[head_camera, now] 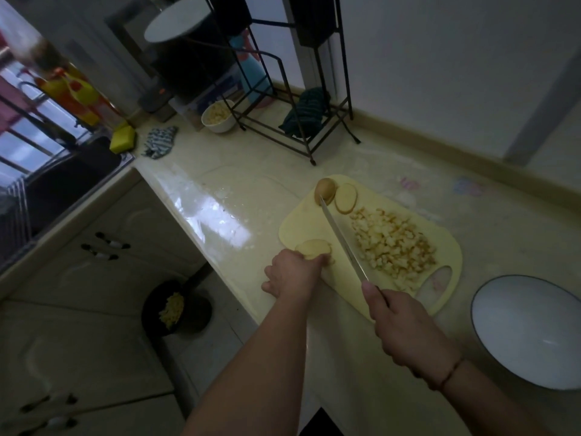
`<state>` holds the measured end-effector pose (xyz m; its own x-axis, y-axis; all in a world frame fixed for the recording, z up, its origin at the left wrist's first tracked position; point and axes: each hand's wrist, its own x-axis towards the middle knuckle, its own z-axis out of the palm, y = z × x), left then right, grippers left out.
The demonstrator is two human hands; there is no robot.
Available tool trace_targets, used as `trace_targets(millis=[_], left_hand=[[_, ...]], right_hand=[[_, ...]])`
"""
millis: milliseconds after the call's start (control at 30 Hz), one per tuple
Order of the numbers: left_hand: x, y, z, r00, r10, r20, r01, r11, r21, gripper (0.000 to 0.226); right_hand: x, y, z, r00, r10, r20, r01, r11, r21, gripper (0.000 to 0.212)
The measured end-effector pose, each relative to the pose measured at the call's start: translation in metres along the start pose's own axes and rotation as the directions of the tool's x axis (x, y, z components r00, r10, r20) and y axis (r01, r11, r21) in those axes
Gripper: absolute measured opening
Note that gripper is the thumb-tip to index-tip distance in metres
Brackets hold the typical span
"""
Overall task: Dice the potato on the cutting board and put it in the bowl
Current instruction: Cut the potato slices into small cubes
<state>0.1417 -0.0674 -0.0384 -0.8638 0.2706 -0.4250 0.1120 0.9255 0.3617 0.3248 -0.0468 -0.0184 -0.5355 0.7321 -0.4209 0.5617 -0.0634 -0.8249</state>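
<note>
A pale yellow cutting board [301, 225] lies on the counter. A heap of diced potato [393, 243] covers its right half. At its far end sit a potato end piece [325, 189] and a round slice [345, 198]. My left hand [292, 273] holds a stack of potato slices [312, 248] down at the board's near left edge. My right hand [399, 325] grips the handle of a long knife [342, 240], whose blade lies across the board with its tip by the end piece. A large white bowl [528, 332] with a dark rim stands empty to the right.
A small white bowl of diced potato [218, 116] stands far back beside a black wire rack [295, 99] with a dark cloth. A striped cloth [158, 141] and yellow sponge [122, 138] lie near the sink. A black bin [176, 308] sits on the floor below.
</note>
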Motion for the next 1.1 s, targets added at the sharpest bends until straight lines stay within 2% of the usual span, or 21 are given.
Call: trace_targets(millis=[100,200,267,367,500,567,633,733,800,900,1000,1100], left_hand=[[0.01,-0.008,-0.005,0.979,0.206,-0.011,-0.202,0.969,0.14,0.048],[0.016,-0.01,-0.008,0.906,0.424,0.007,-0.406,0.861,0.305,0.037],[0.021,-0.011,-0.008,0.851,0.522,0.053,-0.503,0.783,0.367,0.034],[0.028,-0.014,-0.007,0.785,0.611,0.105,-0.602,0.711,0.363,0.032],[0.033,-0.022,-0.01,0.683,0.726,0.073,-0.716,0.646,0.265,0.028],[0.035,-0.031,-0.007,0.583,0.806,0.104,-0.805,0.554,0.213,0.029],[0.036,-0.041,0.0,0.463,0.88,0.103,-0.87,0.429,0.244,0.039],[0.042,-0.049,0.006,0.393,0.919,0.022,-0.891,0.375,0.256,0.037],[0.044,-0.047,0.005,0.399,0.916,-0.041,-0.88,0.395,0.262,0.034],[0.045,-0.041,-0.001,0.5,0.865,-0.04,-0.833,0.493,0.251,0.042],[0.043,-0.035,-0.01,0.592,0.802,0.075,-0.792,0.562,0.241,0.063],[0.044,-0.032,-0.02,0.606,0.756,0.246,-0.794,0.558,0.24,0.067]], right_hand=[[0.002,0.002,0.0,1.0,0.004,0.003,-0.004,1.0,0.0,0.059],[0.004,0.004,0.0,1.0,0.002,0.001,-0.002,1.0,0.006,0.06],[0.004,0.005,0.001,1.0,0.009,0.002,-0.009,1.0,0.009,0.061],[0.003,0.006,-0.001,1.0,0.013,0.01,-0.013,1.0,0.006,0.06],[0.005,0.007,-0.003,1.0,0.019,-0.005,-0.019,1.0,0.001,0.058],[0.005,0.007,-0.002,1.0,0.03,-0.004,-0.03,1.0,0.008,0.057],[0.005,0.007,-0.002,1.0,0.031,0.003,-0.031,1.0,0.001,0.057],[0.003,0.008,-0.002,1.0,0.026,0.004,-0.026,1.0,-0.006,0.058],[0.003,0.009,-0.002,0.999,0.035,0.002,-0.035,0.999,-0.006,0.058],[0.002,0.008,-0.001,0.999,0.051,0.003,-0.051,0.999,0.013,0.057],[0.003,0.009,0.002,0.997,0.072,0.012,-0.072,0.997,0.039,0.057],[0.002,0.008,0.005,0.997,0.078,0.012,-0.079,0.996,0.042,0.058]])
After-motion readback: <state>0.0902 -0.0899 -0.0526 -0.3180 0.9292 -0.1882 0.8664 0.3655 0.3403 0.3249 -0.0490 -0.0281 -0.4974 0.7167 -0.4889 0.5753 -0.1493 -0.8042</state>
